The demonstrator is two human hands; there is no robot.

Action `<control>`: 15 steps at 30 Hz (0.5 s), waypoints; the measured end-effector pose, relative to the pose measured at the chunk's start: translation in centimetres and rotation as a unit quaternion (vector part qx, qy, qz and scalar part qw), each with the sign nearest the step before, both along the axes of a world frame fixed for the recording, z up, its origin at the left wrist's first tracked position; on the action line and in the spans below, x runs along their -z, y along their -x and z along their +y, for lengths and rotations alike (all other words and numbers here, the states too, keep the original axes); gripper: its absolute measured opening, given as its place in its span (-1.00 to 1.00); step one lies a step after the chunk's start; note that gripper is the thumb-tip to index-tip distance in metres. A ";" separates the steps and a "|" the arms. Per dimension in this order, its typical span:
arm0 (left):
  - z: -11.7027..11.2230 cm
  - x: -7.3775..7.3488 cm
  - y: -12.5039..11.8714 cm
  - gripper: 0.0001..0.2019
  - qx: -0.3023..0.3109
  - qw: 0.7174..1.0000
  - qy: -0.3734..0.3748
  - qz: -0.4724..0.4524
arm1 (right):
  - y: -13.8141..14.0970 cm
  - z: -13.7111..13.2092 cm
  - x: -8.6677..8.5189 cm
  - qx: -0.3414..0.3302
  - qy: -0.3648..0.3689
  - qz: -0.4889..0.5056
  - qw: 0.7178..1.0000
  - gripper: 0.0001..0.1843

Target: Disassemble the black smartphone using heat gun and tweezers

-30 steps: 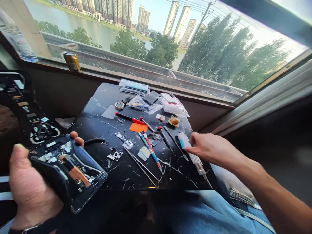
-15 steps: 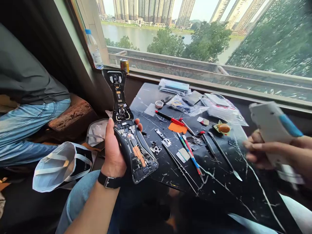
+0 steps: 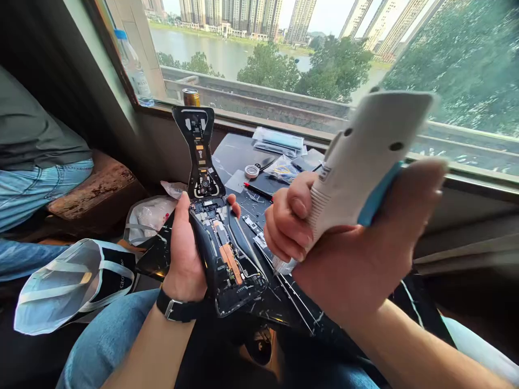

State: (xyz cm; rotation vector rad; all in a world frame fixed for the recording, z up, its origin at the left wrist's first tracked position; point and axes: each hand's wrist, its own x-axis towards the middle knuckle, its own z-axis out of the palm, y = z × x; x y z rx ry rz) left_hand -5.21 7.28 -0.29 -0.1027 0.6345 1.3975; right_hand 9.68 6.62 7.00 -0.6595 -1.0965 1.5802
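My left hand (image 3: 184, 248) grips an opened black phone (image 3: 217, 237) with its circuit boards and an orange strip exposed; the phone stands tilted, its narrow upper frame reaching toward the window. My right hand (image 3: 348, 243) is closed round a white electric screwdriver (image 3: 360, 156) with a blue side strip, held close to the camera. Its metal tip (image 3: 284, 265) points down just right of the phone's lower half. The hand and tool hide much of the board behind them.
A black marbled board (image 3: 239, 156) on my lap carries a tape roll (image 3: 252, 171), a red-handled tool (image 3: 257, 189), small parts and plastic bags. A can (image 3: 191, 97) and a bottle (image 3: 133, 70) stand on the window sill. A tote bag (image 3: 73, 283) and another person's legs (image 3: 36, 183) are at left.
My right hand has brought the white screwdriver from the far right across to the phone, its tip now beside the phone's lower half. The left hand keeps holding the phone.
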 end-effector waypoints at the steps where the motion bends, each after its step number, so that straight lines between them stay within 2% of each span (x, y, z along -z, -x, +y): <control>1: -0.1 0.2 0.1 -0.34 0.006 1.000 -0.002 0.002 | 0.2 -0.2 0.0 0.011 0.003 0.016 1.000 -0.19; 7: -0.6 1.0 0.7 -0.28 0.023 1.000 -0.018 0.004 | 0.8 -0.7 -0.6 0.009 0.030 0.043 0.999 -0.24; 10: -0.6 1.0 0.6 -0.28 0.028 0.999 -0.013 -0.019 | 0.7 -0.7 -0.1 0.014 0.007 0.062 0.998 -0.25; 15: -0.4 0.5 0.3 -0.31 0.023 0.999 -0.008 -0.022 | 0.1 -0.8 1.2 -0.022 -0.024 0.107 0.994 -0.26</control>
